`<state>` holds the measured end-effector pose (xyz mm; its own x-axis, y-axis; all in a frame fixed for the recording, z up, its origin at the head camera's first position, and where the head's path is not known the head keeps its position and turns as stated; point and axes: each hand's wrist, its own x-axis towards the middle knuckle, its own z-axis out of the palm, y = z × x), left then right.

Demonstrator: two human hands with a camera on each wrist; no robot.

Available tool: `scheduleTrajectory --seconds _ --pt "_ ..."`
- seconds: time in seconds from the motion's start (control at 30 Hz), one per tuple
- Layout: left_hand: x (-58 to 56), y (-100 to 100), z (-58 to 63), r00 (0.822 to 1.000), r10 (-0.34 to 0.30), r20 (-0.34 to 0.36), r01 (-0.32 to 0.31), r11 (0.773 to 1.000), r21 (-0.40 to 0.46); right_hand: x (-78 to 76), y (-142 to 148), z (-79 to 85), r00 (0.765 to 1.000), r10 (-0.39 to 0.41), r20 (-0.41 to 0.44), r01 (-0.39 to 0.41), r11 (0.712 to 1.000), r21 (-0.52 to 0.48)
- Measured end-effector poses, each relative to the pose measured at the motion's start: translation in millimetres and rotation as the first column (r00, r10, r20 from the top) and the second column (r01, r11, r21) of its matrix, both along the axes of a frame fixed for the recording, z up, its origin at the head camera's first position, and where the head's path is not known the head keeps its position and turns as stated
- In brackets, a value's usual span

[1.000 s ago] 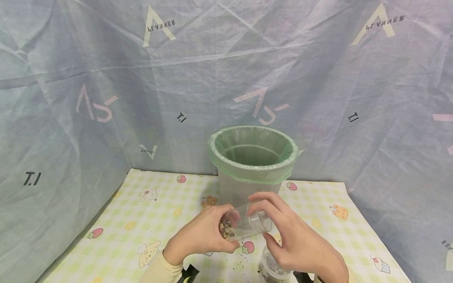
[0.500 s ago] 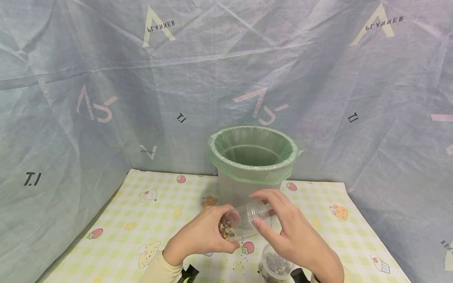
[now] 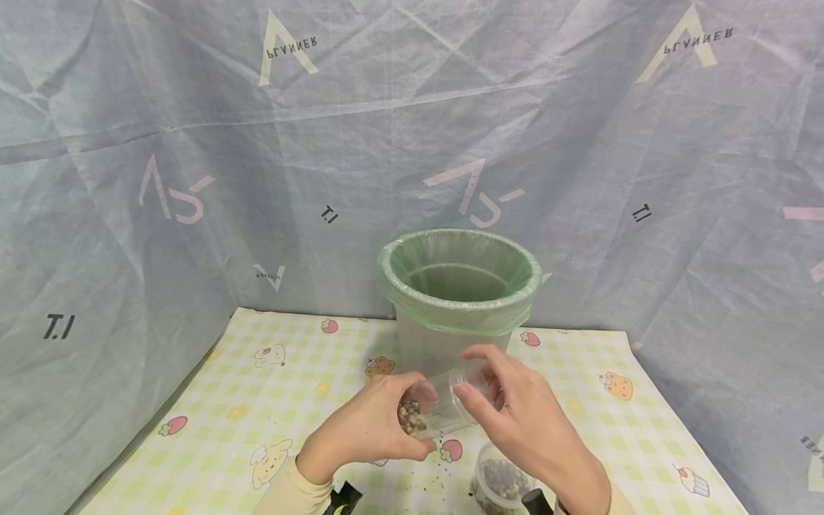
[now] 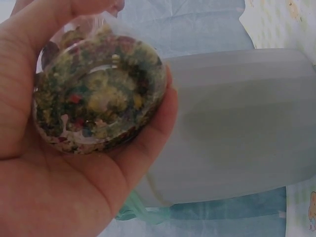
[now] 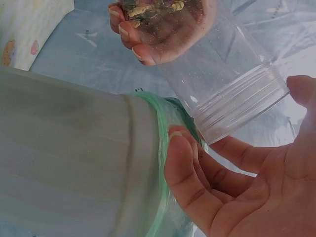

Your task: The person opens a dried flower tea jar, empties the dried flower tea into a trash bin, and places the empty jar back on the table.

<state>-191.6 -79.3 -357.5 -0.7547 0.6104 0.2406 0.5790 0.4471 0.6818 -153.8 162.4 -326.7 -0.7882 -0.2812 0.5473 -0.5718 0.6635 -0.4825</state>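
Left grip (image 3: 373, 423) curved, thumb and fingers apart; right grip (image 3: 528, 416) bent, thumb extended.

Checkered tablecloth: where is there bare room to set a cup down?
Left, between the left hand and the left edge of the tablecloth; right, between the right hand and the right edge. The middle is crowded: bin, held clear jar, second container.

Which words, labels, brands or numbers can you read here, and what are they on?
"PLANNER": twice, its letters flipped, on the grey-blue fabric backdrop.
"T.I": three times, on the same backdrop.
Too small and blurred: lettering across the pale V, low on the backdrop.
Cut off: lettering at the backdrop's right edge.
Unclear: the pink figures, perhaps stylised characters.
No lettering seen: the clear cylindrical plastic jar; the grey plastic bin with a green liner.
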Motion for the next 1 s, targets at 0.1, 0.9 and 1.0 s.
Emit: scheduleTrajectory --seconds 0.1,0.9,1.0 --pt "0.3 0.2 0.1 1.000 0.000 0.006 0.000 1.000 0.003 0.4 -1.4 0.5 0.999 -0.038 0.024 0.038 0.999 0.017" --pt "0.1 -3.2 2.9 1.000 0.015 -0.002 -0.015 1.000 0.003 -1.9 7.8 0.5 0.977 0.208 -0.045 -0.207 0.978 0.027" --pt "-0.9 -3.5 2.5 1.000 0.012 -0.002 -0.012 1.000 0.001 -2.2 9.2 1.6 0.967 0.240 -0.086 -0.237 0.970 0.046"
